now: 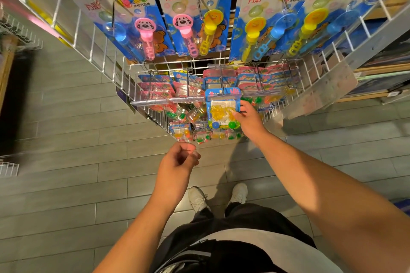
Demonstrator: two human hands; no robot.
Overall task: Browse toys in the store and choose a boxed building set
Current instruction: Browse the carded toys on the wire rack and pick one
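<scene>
I stand in front of a white wire display rack (106, 66) hung with carded toys. My right hand (249, 118) pinches the right edge of a blue blister card (222, 107) that holds a yellow sticky toy and small balls, lifted off the lower row of pegs. My left hand (180, 158) hovers below the rack with its fingers loosely curled and nothing in it. The upper row carries bubble wand cards (195, 20) in pink, yellow and blue. No boxed building set is in view.
More small blister cards (159, 88) hang on the lower pegs behind a clear price rail (168, 101). Wooden shelves (377, 93) with flat boxes stand to the right. Grey plank flooring (88, 162) spreads below, with my shoes (218, 196) under the rack.
</scene>
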